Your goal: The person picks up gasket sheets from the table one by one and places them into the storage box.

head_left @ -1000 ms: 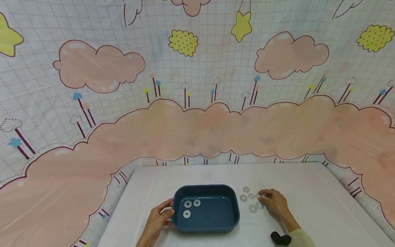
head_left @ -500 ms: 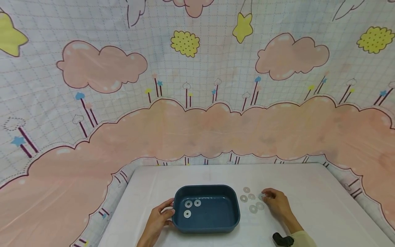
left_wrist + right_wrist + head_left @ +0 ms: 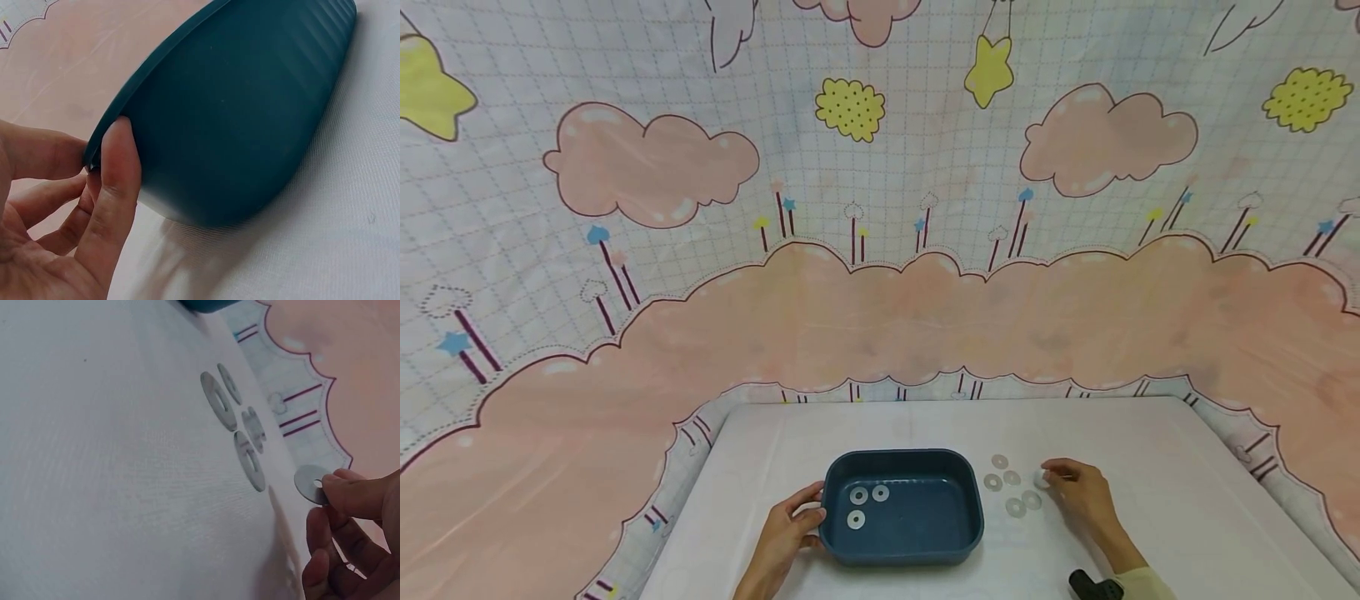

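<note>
My left hand (image 3: 781,533) holds the left end of a dark blue rectangular basin (image 3: 917,525), thumb and fingers pinching its rim, as the left wrist view shows up close. Inside the basin lie three flat metal washers (image 3: 858,495). To the right of it, my right hand (image 3: 1084,493) pinches one washer (image 3: 309,484) between thumb and fingertips, tilted up above the cloth. Several more washers (image 3: 1011,477) lie flat on the white cloth between the basin and my right hand.
A white cloth (image 3: 1172,467) covers the table. Behind it hangs a backdrop (image 3: 925,325) printed with pink clouds and yellow stars. A black device (image 3: 1096,587) is strapped at my right wrist beside a pale yellow sleeve (image 3: 1146,585).
My right hand has drawn slightly to the right, lifting a washer from the group with it. The left hand keeps its hold on the basin, and the view has shifted a little.
</note>
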`<state>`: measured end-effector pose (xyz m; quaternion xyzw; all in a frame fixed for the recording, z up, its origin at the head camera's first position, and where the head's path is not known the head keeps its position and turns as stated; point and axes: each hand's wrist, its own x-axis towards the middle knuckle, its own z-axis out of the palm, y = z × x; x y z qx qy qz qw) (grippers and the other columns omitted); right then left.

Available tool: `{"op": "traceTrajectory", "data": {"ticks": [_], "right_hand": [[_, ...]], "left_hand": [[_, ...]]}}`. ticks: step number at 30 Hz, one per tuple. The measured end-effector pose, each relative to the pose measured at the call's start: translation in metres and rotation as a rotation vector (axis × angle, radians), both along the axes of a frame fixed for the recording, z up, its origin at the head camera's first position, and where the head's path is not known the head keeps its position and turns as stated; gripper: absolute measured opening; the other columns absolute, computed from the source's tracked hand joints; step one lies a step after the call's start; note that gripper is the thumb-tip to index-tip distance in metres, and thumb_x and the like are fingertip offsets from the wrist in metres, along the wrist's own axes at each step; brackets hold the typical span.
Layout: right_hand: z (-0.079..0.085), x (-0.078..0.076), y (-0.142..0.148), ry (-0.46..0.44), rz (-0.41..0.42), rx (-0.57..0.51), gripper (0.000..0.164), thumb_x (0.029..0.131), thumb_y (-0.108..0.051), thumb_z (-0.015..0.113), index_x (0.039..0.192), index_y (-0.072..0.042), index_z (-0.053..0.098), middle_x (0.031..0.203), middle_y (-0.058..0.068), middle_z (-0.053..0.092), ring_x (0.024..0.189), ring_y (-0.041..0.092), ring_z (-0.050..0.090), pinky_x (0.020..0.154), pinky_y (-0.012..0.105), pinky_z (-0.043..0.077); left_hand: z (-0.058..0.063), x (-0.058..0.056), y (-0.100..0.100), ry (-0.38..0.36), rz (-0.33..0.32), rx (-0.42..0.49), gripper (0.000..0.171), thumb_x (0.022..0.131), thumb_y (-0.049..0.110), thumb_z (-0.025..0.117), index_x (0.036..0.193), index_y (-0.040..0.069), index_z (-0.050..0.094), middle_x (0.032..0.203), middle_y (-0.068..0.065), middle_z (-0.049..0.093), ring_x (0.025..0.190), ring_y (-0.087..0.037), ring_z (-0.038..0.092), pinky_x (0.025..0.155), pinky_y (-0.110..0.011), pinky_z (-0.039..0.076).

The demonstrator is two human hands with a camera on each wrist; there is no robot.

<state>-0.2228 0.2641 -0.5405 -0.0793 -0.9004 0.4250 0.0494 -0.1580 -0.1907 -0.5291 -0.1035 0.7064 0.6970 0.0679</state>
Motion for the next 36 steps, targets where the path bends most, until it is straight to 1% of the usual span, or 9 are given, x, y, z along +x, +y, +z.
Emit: {"op": "traceTrajectory", "data": {"ticks": [4, 6, 10, 13, 16, 21, 28, 32, 36], "right_hand": [[0.005, 0.003, 0.001, -0.011, 0.000, -0.040, 0.023, 0.089, -0.015, 0.068, 0.108, -0.003, 0.072, 0.108, 0.019, 0.070, 0.097, 0.028, 0.064, 0.069, 0.025, 0.047], [0.008, 0.004, 0.001, -0.016, 0.002, -0.064, 0.025, 0.090, -0.016, 0.069, 0.110, -0.003, 0.072, 0.110, 0.019, 0.069, 0.094, 0.025, 0.066, 0.068, 0.024, 0.048], [0.014, 0.006, -0.002, -0.023, 0.013, -0.103, 0.029, 0.090, -0.020, 0.069, 0.113, -0.002, 0.071, 0.111, 0.019, 0.069, 0.084, 0.013, 0.066, 0.065, 0.022, 0.049], [0.020, 0.009, -0.006, -0.030, 0.015, -0.132, 0.030, 0.091, -0.021, 0.069, 0.114, -0.002, 0.071, 0.113, 0.019, 0.069, 0.080, 0.009, 0.066, 0.064, 0.022, 0.050], [0.026, 0.012, -0.012, -0.036, 0.016, -0.158, 0.028, 0.091, -0.018, 0.068, 0.115, -0.003, 0.071, 0.114, 0.019, 0.069, 0.079, 0.009, 0.067, 0.065, 0.022, 0.051], [0.036, 0.016, -0.021, -0.017, 0.023, -0.207, 0.027, 0.092, -0.015, 0.066, 0.115, -0.001, 0.070, 0.109, 0.018, 0.070, 0.075, 0.010, 0.070, 0.063, 0.023, 0.054], [0.049, 0.019, -0.035, -0.012, 0.035, -0.367, 0.028, 0.092, -0.006, 0.065, 0.117, 0.006, 0.066, 0.104, 0.017, 0.068, 0.074, 0.014, 0.072, 0.066, 0.023, 0.059], [0.057, 0.023, -0.043, -0.031, 0.051, -0.459, 0.029, 0.092, -0.003, 0.064, 0.119, 0.009, 0.064, 0.102, 0.015, 0.067, 0.074, 0.015, 0.072, 0.069, 0.023, 0.059], [0.062, 0.025, -0.052, -0.045, 0.071, -0.516, 0.031, 0.092, -0.003, 0.064, 0.120, 0.009, 0.062, 0.100, 0.013, 0.066, 0.075, 0.016, 0.073, 0.071, 0.024, 0.059]], "left_hand": [[-0.001, -0.001, 0.000, 0.002, -0.001, -0.003, 0.053, 0.091, 0.001, 0.058, 0.143, -0.004, 0.046, 0.125, -0.020, 0.051, 0.088, -0.020, 0.062, 0.060, -0.032, 0.054], [-0.002, -0.001, 0.000, 0.003, -0.001, -0.004, 0.053, 0.091, 0.001, 0.059, 0.143, -0.003, 0.046, 0.126, -0.020, 0.052, 0.088, -0.021, 0.062, 0.060, -0.032, 0.054], [-0.003, -0.001, -0.001, 0.003, 0.002, -0.006, 0.053, 0.091, 0.000, 0.059, 0.143, -0.003, 0.046, 0.125, -0.020, 0.052, 0.088, -0.021, 0.062, 0.060, -0.033, 0.054], [-0.003, -0.001, -0.001, 0.004, 0.003, -0.005, 0.053, 0.091, 0.000, 0.059, 0.142, -0.003, 0.047, 0.125, -0.020, 0.052, 0.088, -0.021, 0.062, 0.059, -0.033, 0.054], [-0.002, -0.001, -0.001, 0.004, 0.004, -0.004, 0.053, 0.091, 0.000, 0.059, 0.142, -0.003, 0.047, 0.125, -0.020, 0.052, 0.088, -0.021, 0.062, 0.059, -0.032, 0.055], [-0.002, -0.001, -0.001, 0.000, 0.005, -0.002, 0.053, 0.091, -0.001, 0.059, 0.142, -0.003, 0.047, 0.125, -0.020, 0.052, 0.088, -0.020, 0.062, 0.059, -0.032, 0.054], [-0.001, -0.001, -0.001, 0.001, 0.003, -0.010, 0.052, 0.091, 0.000, 0.058, 0.142, -0.003, 0.047, 0.125, -0.020, 0.051, 0.087, -0.021, 0.062, 0.059, -0.032, 0.055], [0.001, 0.000, 0.000, 0.002, 0.001, -0.011, 0.052, 0.091, 0.001, 0.059, 0.142, -0.002, 0.048, 0.124, -0.019, 0.052, 0.087, -0.021, 0.062, 0.060, -0.032, 0.055], [0.002, 0.000, 0.000, -0.001, -0.001, -0.010, 0.052, 0.090, 0.001, 0.059, 0.141, -0.002, 0.048, 0.124, -0.019, 0.052, 0.087, -0.020, 0.062, 0.060, -0.031, 0.055]]}}
